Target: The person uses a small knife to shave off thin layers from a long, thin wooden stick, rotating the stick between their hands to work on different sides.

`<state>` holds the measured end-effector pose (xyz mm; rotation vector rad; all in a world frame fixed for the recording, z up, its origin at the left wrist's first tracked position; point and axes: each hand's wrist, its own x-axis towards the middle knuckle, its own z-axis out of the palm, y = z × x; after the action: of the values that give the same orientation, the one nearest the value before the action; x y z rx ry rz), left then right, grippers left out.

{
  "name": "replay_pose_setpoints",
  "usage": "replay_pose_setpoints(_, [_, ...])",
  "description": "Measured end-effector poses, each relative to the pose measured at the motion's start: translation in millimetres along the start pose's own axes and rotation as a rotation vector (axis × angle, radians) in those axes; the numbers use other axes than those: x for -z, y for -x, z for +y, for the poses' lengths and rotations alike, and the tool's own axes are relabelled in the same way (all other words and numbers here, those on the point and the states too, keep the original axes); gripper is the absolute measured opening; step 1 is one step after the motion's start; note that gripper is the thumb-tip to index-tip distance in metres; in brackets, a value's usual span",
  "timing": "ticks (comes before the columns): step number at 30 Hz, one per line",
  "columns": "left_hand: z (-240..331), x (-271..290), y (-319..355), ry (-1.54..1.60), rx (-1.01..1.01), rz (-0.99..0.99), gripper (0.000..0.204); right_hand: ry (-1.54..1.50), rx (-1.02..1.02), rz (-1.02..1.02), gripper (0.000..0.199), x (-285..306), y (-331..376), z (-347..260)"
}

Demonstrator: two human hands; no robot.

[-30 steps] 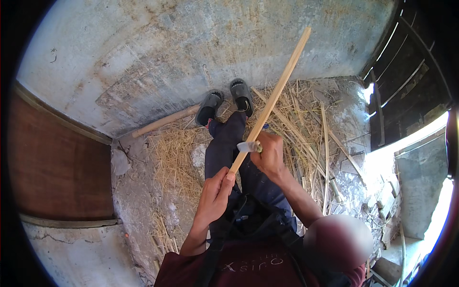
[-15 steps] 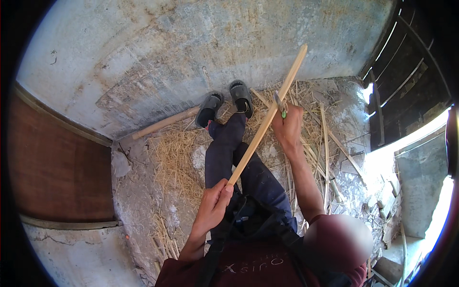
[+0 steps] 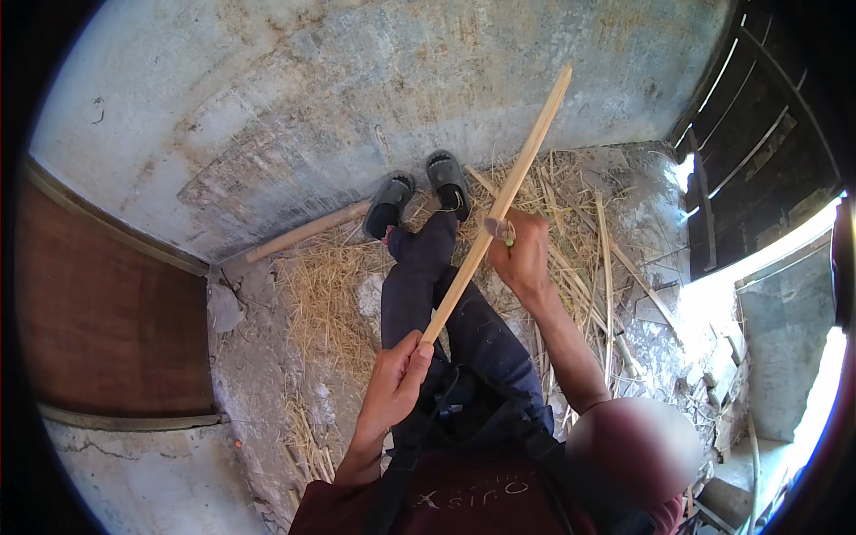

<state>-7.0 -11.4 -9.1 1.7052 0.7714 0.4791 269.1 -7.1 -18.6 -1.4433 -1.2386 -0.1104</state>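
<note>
My left hand [image 3: 393,382] grips the near end of a long, pale wooden slat [image 3: 517,178], thumb lying along it. The slat slants up and away to the right over my legs, and its far end tapers. In my closed right hand [image 3: 524,254] is a knife [image 3: 496,228], its blade lying against the slat a little beyond the middle. A bit of green shows at the knife's grip; the rest of the handle is hidden by my fingers.
Dry straw-like shavings [image 3: 325,290] cover the floor around my legs. Long thin strips [image 3: 606,267] lie to the right. A round pole [image 3: 308,230] rests by the concrete wall [image 3: 294,116]. My dark shoes [image 3: 448,181] are near that wall; a brown panel [image 3: 116,308] stands left.
My right hand and the knife have slid along the slat toward me, down and left. The slat's far end has risen slightly; my left hand has barely moved.
</note>
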Motion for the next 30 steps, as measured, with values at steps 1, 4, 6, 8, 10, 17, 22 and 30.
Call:
replay_pose_setpoints(1, [-0.2, 0.0, 1.7, -0.001, 0.008, -0.001, 0.037, -0.004, 0.007, 0.019, 0.005, 0.0, -3.3, 2.9])
replay_pose_setpoints(4, [0.2, 0.1, 4.7, -0.037, 0.018, 0.013, 0.035, 0.085, 0.02, 0.088, 0.011, -1.2, -12.2, 26.7])
replay_pose_setpoints(6, [-0.1, 3.2, 10.9, -0.066, 0.025, 0.008, 0.034, 0.097, -0.001, 0.13, 0.016, 2.9, -26.9, 36.9])
replay_pose_setpoints(8, [-1.1, 6.8, 15.6, -0.074, 0.03, 0.005, 0.036, 0.117, 0.016, 0.181, 0.019, 4.2, -40.7, 49.6])
replay_pose_setpoints(10, [-3.0, 8.8, 18.8, -0.058, 0.041, -0.003, 0.041, 0.099, -0.16, 0.216, 0.022, 6.1, -54.0, 74.5])
replay_pose_setpoints(17, [-15.4, 16.6, 16.2, -0.107, 0.045, 0.029, 0.029, 0.061, -0.577, -0.044, 0.025, 55.5, -39.2, 204.6])
replay_pose_setpoints(22, [-29.0, 29.2, 14.5, 0.039, 0.107, 0.103, 0.027, 0.013, -0.959, -0.596, 0.046, 77.7, 13.4, 232.2])
replay_pose_setpoints(30, [-28.5, 28.4, 5.4, 0.026, 0.115, 0.096, 0.029, 0.571, -0.825, -0.574, 0.061, 104.1, 110.9, 275.0])
